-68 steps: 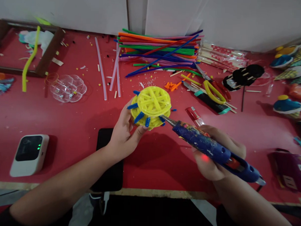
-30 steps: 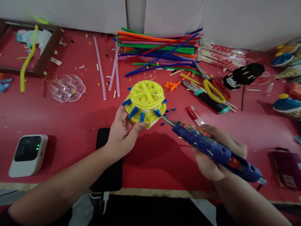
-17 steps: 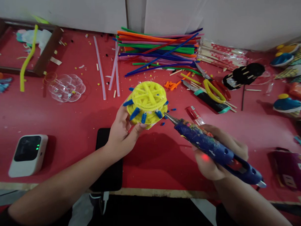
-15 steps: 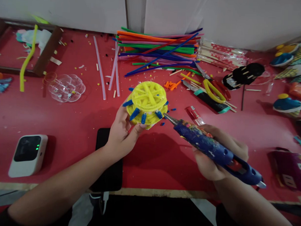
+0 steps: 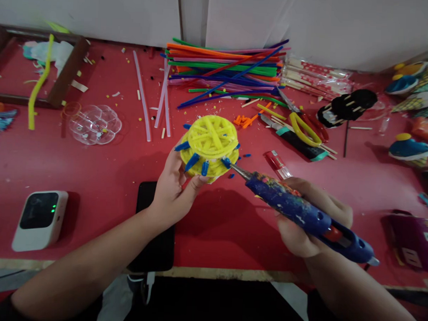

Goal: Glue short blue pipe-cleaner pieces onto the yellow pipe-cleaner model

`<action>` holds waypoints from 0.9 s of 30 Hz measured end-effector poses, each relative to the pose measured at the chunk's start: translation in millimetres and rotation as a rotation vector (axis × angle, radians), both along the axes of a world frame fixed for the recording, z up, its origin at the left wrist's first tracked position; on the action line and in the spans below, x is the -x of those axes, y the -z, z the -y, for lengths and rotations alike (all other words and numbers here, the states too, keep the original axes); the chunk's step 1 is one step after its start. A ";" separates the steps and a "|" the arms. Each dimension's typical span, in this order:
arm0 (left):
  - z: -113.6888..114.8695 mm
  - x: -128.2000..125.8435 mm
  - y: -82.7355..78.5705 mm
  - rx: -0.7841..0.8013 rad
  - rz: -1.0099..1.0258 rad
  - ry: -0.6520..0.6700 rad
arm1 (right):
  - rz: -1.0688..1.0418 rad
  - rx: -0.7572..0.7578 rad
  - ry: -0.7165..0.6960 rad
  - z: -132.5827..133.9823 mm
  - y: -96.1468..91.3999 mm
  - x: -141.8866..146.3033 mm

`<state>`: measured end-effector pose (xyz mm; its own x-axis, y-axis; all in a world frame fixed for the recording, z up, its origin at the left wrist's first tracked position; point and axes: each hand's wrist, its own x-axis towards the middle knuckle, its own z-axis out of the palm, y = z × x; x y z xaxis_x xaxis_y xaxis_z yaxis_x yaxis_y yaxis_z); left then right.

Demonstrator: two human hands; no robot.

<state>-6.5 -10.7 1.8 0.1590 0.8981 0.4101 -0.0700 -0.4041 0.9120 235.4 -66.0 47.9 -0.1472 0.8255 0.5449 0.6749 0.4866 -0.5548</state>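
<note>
My left hand (image 5: 178, 187) is wrapped round the lower left side of a yellow pipe-cleaner model (image 5: 215, 135), holding it above the table. The model has a round spoked top and a wider base, with short blue pieces (image 5: 192, 162) standing out around its side. My right hand (image 5: 303, 220) grips a blue hot glue gun (image 5: 289, 203), its body smeared with dried glue. The metal nozzle (image 5: 240, 171) points left and meets a blue piece at the model's right side. Whether glue is flowing is too small to tell.
Behind the model lies a pile of coloured pipe cleaners (image 5: 224, 67). To the right are yellow-handled scissors (image 5: 302, 131), a utility knife (image 5: 300, 147) and a red-capped tube (image 5: 277, 163). A black phone (image 5: 154, 252), a white device (image 5: 39, 220) and a clear flower-shaped tray (image 5: 95, 125) lie left.
The glue gun's nozzle has shifted slightly left and down, onto the blue piece at the model's right side. My left hand and the model have barely moved.
</note>
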 end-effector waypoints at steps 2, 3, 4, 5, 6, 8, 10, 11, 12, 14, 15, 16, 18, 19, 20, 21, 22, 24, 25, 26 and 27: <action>0.1 0.4 1.5 -0.003 -0.010 -0.003 | -0.010 -0.006 -0.005 0.2 0.3 0.1; -0.2 0.6 2.1 -0.008 -0.019 -0.009 | -0.018 -0.004 -0.007 0.2 0.4 0.2; -0.5 0.9 2.5 -0.011 -0.029 -0.012 | -0.026 0.002 -0.008 0.3 0.5 0.3; -0.9 1.1 2.8 -0.013 -0.036 -0.012 | -0.034 0.011 -0.005 0.4 0.6 0.3; -1.2 1.2 2.8 -0.017 -0.039 -0.011 | -0.040 0.020 -0.003 0.5 0.7 0.4; -1.4 1.3 2.4 -0.021 -0.043 -0.007 | -0.047 0.024 -0.002 0.6 1.0 0.4; -1.0 1.4 1.6 -0.010 -0.034 -0.007 | -0.051 0.009 -0.002 0.4 1.2 0.6; -0.7 1.5 1.4 0.003 -0.027 -0.005 | -0.048 0.000 -0.002 0.1 1.2 0.8; -0.4 1.6 1.4 0.016 -0.020 -0.003 | -0.043 -0.007 -0.002 -0.3 1.1 1.1; 0.2 1.8 1.8 0.034 -0.013 0.000 | -0.028 -0.020 -0.005 -1.6 0.3 1.6; 0.4 1.8 2.2 0.039 -0.014 -0.002 | -0.025 -0.027 -0.007 -2.3 -0.3 1.8; 0.6 1.8 2.6 0.044 -0.017 -0.008 | -0.022 -0.032 -0.009 -3.0 -0.9 1.9; 0.8 1.3 3.4 0.058 -0.016 -0.021 | -0.015 -0.038 -0.015 -4.0 -2.3 2.0; 1.0 0.9 3.8 0.066 -0.016 -0.027 | -0.006 -0.040 -0.020 -4.2 -3.0 2.1; 1.1 0.6 4.2 0.071 -0.017 -0.035 | 0.004 -0.039 -0.020 -4.3 -3.7 2.3; 1.3 0.3 4.5 0.073 -0.020 -0.043 | 0.016 -0.034 -0.016 -4.3 -4.3 2.5; 1.5 0.1 4.6 0.072 -0.023 -0.053 | 0.024 -0.030 -0.009 -4.1 -5.0 2.8; 1.8 0.1 3.8 0.063 -0.017 -0.070 | 0.035 -0.016 0.006 -3.8 -5.9 3.6; 1.8 0.0 2.5 0.057 -0.006 -0.079 | 0.038 -0.008 0.010 -3.6 -6.2 3.9; 1.8 0.0 0.6 0.055 0.006 -0.087 | 0.041 -0.001 0.010 -3.6 -6.2 4.2; 1.5 -0.1 -1.8 0.051 0.013 -0.095 | 0.042 0.003 0.006 -3.5 -5.9 4.4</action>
